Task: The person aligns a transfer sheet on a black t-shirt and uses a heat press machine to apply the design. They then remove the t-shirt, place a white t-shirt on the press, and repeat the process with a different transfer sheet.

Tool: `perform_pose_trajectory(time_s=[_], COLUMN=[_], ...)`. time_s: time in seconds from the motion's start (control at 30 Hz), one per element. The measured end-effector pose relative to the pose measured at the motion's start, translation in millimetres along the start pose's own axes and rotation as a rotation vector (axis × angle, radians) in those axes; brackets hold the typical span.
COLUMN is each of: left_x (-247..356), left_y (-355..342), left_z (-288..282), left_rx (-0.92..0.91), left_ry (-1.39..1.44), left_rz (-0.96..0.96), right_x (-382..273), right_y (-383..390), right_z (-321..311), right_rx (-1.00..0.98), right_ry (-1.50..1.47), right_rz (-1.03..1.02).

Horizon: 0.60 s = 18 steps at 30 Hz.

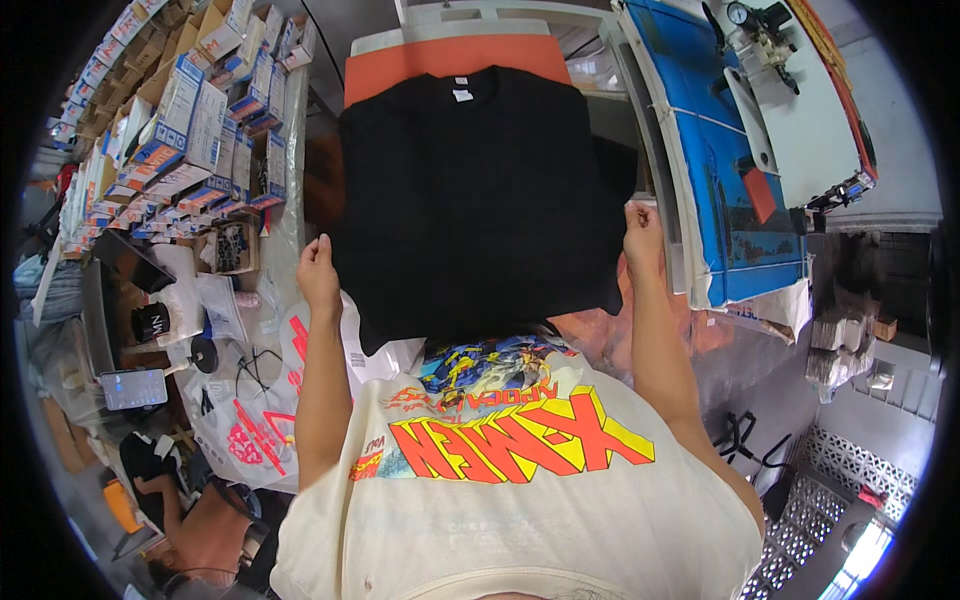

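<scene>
A black T-shirt [475, 200] lies spread out flat in front of me, its neckline with white labels at the far end. Its body covers most of an orange-topped board [455, 60], and the near hem hangs toward my body. On the right, my right hand [643, 235] pinches the edge of the shirt's sleeve between thumb and fingers. Across from it, my left hand [319, 272] is closed in a pinch right beside the shirt's left edge. Whether cloth is between those fingertips is too small to make out.
Stacked open cardboard boxes [195, 130] fill the far left. Below them are a phone [135, 389] on a holder and plastic bags [250, 430]. A blue screen-like frame [735, 190] with a pressure gauge [739, 14] stands close on the right. Another person [205, 530] is at lower left.
</scene>
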<state>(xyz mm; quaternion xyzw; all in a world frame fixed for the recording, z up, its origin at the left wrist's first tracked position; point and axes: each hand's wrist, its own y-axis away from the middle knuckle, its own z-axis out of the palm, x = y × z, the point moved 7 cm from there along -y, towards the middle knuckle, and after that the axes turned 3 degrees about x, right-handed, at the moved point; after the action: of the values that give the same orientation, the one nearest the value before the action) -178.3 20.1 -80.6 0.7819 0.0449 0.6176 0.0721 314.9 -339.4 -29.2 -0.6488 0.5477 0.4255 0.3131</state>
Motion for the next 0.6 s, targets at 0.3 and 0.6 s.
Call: perform_pose_trajectory(time_s=[0.3, 0.6], left_x=[95, 125], left_y=[121, 186], left_z=[11, 83], left_rx=[0.041, -0.374], left_ry=[-0.441, -0.29], left_rz=[0.726, 0.93], right_x=[151, 127], right_y=[114, 182], right_z=[-23, 15], right_rx=[-0.75, -0.589], right_ry=[-0.547, -0.176], right_rz=[0.524, 0.62])
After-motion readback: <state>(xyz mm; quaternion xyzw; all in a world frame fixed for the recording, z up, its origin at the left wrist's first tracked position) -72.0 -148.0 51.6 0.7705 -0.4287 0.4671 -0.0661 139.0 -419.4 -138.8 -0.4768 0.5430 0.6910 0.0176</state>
